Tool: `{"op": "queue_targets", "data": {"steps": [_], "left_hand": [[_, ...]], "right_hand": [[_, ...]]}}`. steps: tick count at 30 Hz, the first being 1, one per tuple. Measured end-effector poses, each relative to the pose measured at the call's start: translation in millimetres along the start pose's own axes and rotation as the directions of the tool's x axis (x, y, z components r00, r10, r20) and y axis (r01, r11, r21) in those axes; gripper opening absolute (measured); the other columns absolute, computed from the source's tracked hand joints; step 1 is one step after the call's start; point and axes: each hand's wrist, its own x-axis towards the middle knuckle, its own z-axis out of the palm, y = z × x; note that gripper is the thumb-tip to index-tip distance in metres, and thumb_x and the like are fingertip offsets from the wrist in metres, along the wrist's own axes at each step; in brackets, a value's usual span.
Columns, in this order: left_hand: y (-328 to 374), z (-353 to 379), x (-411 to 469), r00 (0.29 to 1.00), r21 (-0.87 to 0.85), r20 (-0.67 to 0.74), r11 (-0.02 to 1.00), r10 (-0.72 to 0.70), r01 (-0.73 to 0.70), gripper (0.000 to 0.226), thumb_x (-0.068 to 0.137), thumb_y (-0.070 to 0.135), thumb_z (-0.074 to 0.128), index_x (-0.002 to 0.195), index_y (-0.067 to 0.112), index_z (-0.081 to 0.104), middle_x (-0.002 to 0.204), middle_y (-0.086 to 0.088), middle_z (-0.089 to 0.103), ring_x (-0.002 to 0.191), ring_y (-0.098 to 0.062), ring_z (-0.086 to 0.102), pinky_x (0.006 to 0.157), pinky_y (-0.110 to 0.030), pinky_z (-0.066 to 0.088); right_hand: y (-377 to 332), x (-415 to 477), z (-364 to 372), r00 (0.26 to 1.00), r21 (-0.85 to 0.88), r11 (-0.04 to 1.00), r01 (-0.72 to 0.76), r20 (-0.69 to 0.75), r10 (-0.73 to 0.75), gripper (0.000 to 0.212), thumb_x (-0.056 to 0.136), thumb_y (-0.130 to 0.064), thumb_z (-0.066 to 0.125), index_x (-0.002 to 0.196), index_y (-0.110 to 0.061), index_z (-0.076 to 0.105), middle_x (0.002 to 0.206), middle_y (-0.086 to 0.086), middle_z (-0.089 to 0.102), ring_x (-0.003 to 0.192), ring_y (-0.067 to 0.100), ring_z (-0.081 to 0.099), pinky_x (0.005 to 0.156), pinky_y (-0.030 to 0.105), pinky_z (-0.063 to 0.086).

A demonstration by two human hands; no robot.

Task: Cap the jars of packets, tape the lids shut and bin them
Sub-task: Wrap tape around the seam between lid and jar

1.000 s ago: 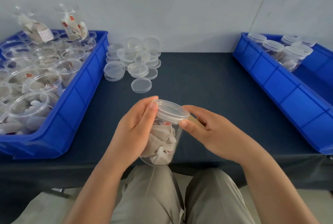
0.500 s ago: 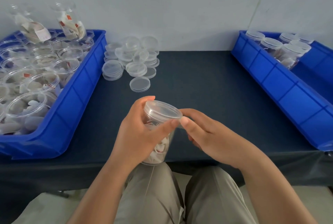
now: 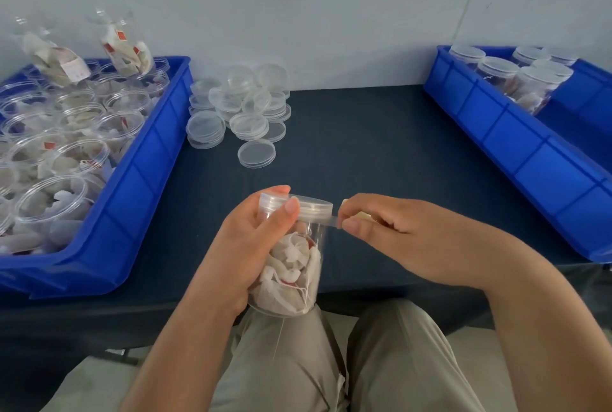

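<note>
Clear round plastic jar of white packets (image 3: 291, 272) is upright at the front edge of the dark surface (image 3: 381, 146), over my lap, with its clear lid (image 3: 308, 208) on. Left hand (image 3: 245, 246) wraps the jar wall, thumb pressed on the lid rim. Right hand (image 3: 397, 232) grip pinches a short clear tape strip (image 3: 332, 221). The strip runs level, rightward from the lid's right side. Judgement: the next move is turning the jar into the tape.
</note>
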Motion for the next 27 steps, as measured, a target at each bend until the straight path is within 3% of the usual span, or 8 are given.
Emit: {"op": "queue_targets", "data": {"steps": [4, 6, 8, 14, 18, 22, 24, 27], "left_hand": [[0, -6, -2, 0.997, -0.070, 0.082, 0.998, 0.015, -0.010, 0.093, 0.061, 0.088, 0.078, 0.136, 0.035, 0.065, 0.121, 0.000, 0.077, 0.110, -0.022, 0.076, 0.084, -0.031, 0.063], [0, -7, -1, 0.995, -0.072, 0.085, 0.996, 0.050, -0.043, 0.092, 0.061, 0.087, 0.080, 0.136, 0.036, 0.066, 0.126, -0.002, 0.076, 0.115, -0.025, 0.074, 0.094, -0.041, 0.061], [0, -6, 1, 0.994, -0.038, 0.056, 0.995, 0.090, -0.088, 0.087, 0.061, 0.085, 0.080, 0.134, 0.040, 0.065, 0.128, 0.003, 0.074, 0.118, -0.022, 0.072, 0.099, -0.044, 0.058], [0, -2, 2, 0.980, 0.184, 0.009, 0.963, 0.201, -0.199, 0.079, 0.054, 0.070, 0.085, 0.125, 0.047, 0.059, 0.118, 0.024, 0.071, 0.111, 0.002, 0.069, 0.079, -0.012, 0.056], [0, 0, 1, 0.960, 0.290, -0.058, 0.924, 0.275, -0.248, 0.083, 0.058, 0.072, 0.079, 0.133, 0.045, 0.058, 0.121, 0.029, 0.066, 0.115, 0.004, 0.065, 0.084, -0.014, 0.054], [-2, 9, -4, 0.919, 0.335, -0.137, 0.890, 0.370, -0.309, 0.099, 0.060, 0.071, 0.079, 0.149, 0.048, 0.042, 0.125, 0.047, 0.051, 0.121, 0.017, 0.053, 0.085, 0.000, 0.045], [-1, 12, -6, 0.914, 0.359, -0.151, 0.882, 0.378, -0.305, 0.103, 0.055, 0.077, 0.083, 0.146, 0.051, 0.042, 0.127, 0.048, 0.050, 0.121, 0.020, 0.051, 0.084, 0.003, 0.042], [-5, 13, -5, 0.894, 0.407, -0.191, 0.862, 0.405, -0.303, 0.091, 0.057, 0.077, 0.084, 0.136, 0.048, 0.050, 0.124, 0.042, 0.055, 0.118, 0.016, 0.055, 0.084, 0.001, 0.042]], "right_hand": [[-2, 2, 4, 0.999, 0.021, 1.000, 0.015, -0.030, -0.015, 0.030, 0.101, -0.071, 0.034, 0.119, -0.059, 0.055, 0.096, -0.026, 0.065, 0.085, -0.004, 0.061, 0.069, 0.019, 0.041], [-4, 2, 12, 0.994, 0.027, 0.999, 0.026, -0.105, -0.023, 0.029, 0.103, -0.068, 0.037, 0.119, -0.055, 0.058, 0.088, -0.024, 0.064, 0.078, -0.004, 0.060, 0.063, 0.017, 0.042], [-7, 2, 20, 0.982, 0.052, 0.998, 0.038, -0.188, -0.027, 0.026, 0.105, -0.062, 0.042, 0.115, -0.048, 0.061, 0.082, -0.022, 0.063, 0.073, -0.002, 0.058, 0.067, 0.012, 0.044], [-11, -2, 28, 0.957, 0.094, 0.993, 0.076, -0.287, -0.046, 0.021, 0.109, -0.051, 0.049, 0.113, -0.040, 0.066, 0.077, -0.030, 0.061, 0.075, -0.003, 0.058, 0.072, 0.008, 0.041], [-13, -3, 31, 0.948, 0.090, 0.993, 0.082, -0.313, -0.050, 0.022, 0.108, -0.052, 0.048, 0.114, -0.042, 0.067, 0.086, -0.022, 0.067, 0.086, 0.002, 0.062, 0.075, 0.017, 0.047], [-13, -1, 38, 0.937, 0.052, 0.993, 0.104, -0.339, -0.080, 0.021, 0.107, -0.051, 0.047, 0.109, -0.042, 0.066, 0.093, -0.014, 0.069, 0.091, 0.007, 0.062, 0.075, 0.027, 0.049], [-11, 1, 41, 0.937, 0.034, 0.993, 0.111, -0.336, -0.093, 0.018, 0.108, -0.046, 0.049, 0.108, -0.041, 0.066, 0.094, -0.016, 0.069, 0.092, 0.007, 0.063, 0.077, 0.030, 0.051], [-8, 4, 42, 0.948, 0.037, 0.992, 0.120, -0.302, -0.103, 0.022, 0.109, -0.050, 0.047, 0.115, -0.042, 0.066, 0.097, -0.019, 0.070, 0.095, 0.004, 0.063, 0.077, 0.023, 0.049]]}}
